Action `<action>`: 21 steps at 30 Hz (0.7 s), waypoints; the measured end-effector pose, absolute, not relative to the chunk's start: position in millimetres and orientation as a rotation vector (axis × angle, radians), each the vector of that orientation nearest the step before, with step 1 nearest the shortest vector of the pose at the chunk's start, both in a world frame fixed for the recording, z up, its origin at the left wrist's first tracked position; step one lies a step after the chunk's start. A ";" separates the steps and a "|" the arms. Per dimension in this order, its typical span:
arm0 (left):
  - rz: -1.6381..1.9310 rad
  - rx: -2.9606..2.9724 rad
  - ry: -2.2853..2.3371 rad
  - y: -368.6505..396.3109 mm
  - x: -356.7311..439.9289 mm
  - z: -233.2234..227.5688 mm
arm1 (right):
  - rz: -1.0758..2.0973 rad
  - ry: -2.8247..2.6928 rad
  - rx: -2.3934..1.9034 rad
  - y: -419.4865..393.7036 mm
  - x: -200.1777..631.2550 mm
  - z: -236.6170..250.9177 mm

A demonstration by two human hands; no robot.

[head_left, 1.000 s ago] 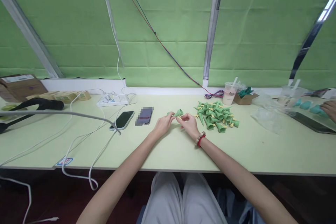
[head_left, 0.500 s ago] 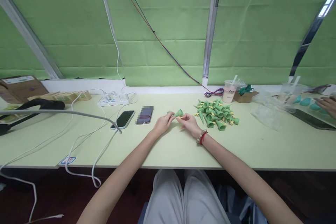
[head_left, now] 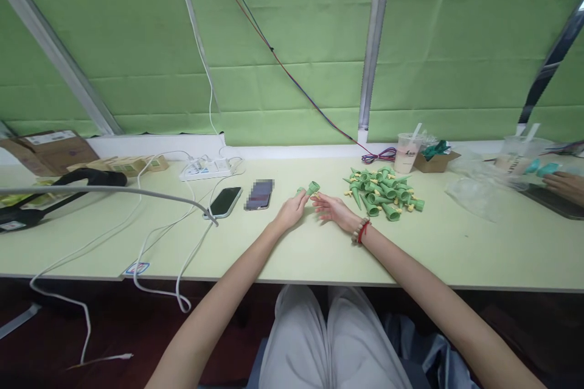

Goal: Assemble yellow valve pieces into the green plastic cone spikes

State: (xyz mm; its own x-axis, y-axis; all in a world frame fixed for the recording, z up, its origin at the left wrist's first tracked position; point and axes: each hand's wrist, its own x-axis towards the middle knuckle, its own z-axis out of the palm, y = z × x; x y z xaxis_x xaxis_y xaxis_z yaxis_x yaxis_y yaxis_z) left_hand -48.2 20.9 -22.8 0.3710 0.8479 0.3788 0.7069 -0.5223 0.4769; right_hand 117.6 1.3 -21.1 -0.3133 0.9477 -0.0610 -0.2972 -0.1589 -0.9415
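One green plastic cone nozzle is being pinched in my left hand fingers above the pale counter; my right hand fingers, loosely spread, are touching its small yellow piece.

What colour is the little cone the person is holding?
Green: the cone, pinched in the left hand, shows in the head view.

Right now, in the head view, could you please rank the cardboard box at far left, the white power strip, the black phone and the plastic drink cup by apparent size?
1. Cardboard box, partly cut off.
2. White power strip.
3. Black phone, close to the strip; unsure.
4. Plastic drink cup.
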 end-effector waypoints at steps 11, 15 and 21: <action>0.982 2.413 1.303 16.8 -43.6 -16.3 | 1.840 -0.958 -0.773 7.0 127.5 -19.6; 0.977 2.436 1.212 16.3 -43.0 -15.3 | 1.629 -1.139 -0.895 4.4 130.6 -19.9; 0.793 2.476 1.393 18.9 -41.1 -21.8 | 0.742 -1.533 -1.177 0.4 123.8 -27.0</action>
